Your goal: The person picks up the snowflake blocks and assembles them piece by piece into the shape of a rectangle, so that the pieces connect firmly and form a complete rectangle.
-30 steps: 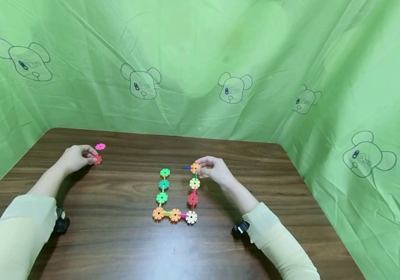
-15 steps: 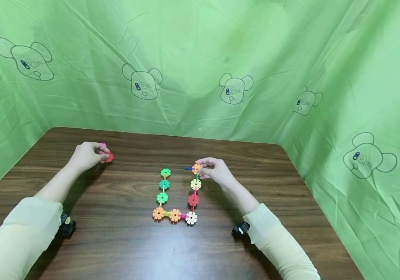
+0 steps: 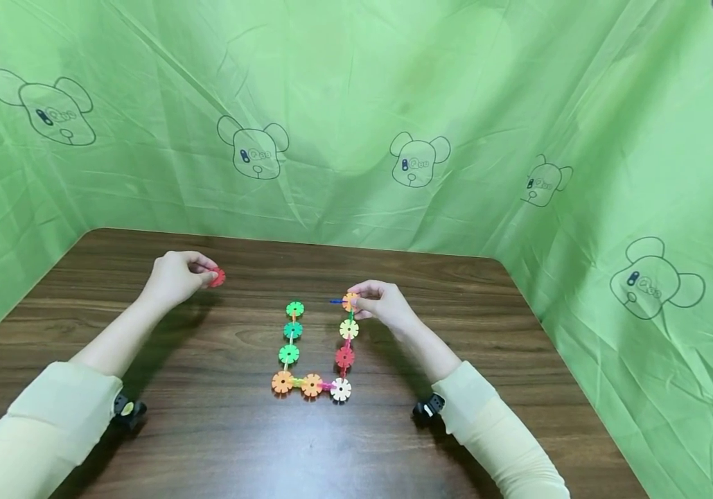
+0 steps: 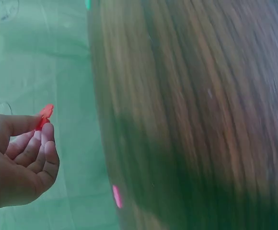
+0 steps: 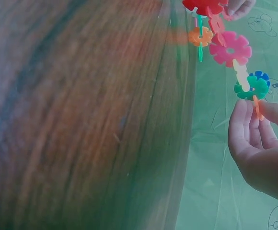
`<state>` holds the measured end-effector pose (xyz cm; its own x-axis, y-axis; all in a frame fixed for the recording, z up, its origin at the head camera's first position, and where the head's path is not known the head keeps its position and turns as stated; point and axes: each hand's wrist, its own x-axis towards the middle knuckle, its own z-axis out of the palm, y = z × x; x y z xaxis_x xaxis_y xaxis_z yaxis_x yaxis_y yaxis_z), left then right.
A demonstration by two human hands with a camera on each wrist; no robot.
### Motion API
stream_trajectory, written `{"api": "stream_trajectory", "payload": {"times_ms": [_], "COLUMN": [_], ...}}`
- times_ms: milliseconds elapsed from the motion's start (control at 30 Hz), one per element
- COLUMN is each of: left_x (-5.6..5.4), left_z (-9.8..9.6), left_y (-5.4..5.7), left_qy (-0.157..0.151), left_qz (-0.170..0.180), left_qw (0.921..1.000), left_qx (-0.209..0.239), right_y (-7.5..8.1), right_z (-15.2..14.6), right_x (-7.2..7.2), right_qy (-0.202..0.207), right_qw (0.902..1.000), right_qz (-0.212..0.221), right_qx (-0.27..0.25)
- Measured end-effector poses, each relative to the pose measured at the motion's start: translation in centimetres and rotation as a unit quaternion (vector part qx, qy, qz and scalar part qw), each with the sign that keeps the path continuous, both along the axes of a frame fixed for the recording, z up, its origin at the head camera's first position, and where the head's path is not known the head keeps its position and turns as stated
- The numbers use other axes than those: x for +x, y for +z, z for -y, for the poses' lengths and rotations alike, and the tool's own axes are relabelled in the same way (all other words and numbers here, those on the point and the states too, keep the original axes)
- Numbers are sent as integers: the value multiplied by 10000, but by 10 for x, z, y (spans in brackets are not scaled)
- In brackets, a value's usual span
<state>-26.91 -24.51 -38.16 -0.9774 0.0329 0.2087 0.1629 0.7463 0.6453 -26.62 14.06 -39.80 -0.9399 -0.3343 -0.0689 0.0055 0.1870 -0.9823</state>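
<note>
My left hand (image 3: 174, 281) pinches a red notched disc (image 3: 217, 277) between thumb and fingers above the table's far left part; the left wrist view shows this red disc (image 4: 45, 116) tilted nearly edge-on at the fingertips. A U-shaped chain of interlocked flower-like discs stands mid-table, its white disc (image 3: 340, 389) at the near right corner. At the far end of its right side my right hand (image 3: 382, 303) pinches an orange disc (image 3: 348, 301). From that disc a blue disc (image 3: 335, 301) juts left, edge-on. The chain's left side ends in a green disc (image 3: 295, 309).
A pink disc (image 4: 117, 197) lies near the table edge in the left wrist view. The brown wooden table (image 3: 256, 443) meets a green curtain (image 3: 344, 201) with printed bear heads at its back and sides.
My left hand has moved right with the red disc, past the pink disc, which it now covers in the head view. My right hand has stayed on the orange disc.
</note>
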Motion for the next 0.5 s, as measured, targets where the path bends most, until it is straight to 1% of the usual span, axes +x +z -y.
{"api": "stream_trajectory", "payload": {"times_ms": [200, 300, 333, 500], "left_x": [9, 12, 13, 18], "left_z": [-21, -33, -36, -57], "left_y": [9, 10, 11, 11], "left_qy": [95, 8, -52, -304], "left_qz": [-237, -379, -442, -675], "left_qw": [9995, 9987, 9983, 9958], "left_qx": [204, 341, 365, 542], "right_y": [0, -1, 2, 3], "right_z": [2, 3, 3, 5], "right_x": [0, -1, 0, 0], "right_qy": [-116, -165, -153, -213], "right_qw": [9998, 9996, 9996, 9993], "right_qz": [101, 144, 170, 192], "right_qx": [-82, -181, -189, -221]}}
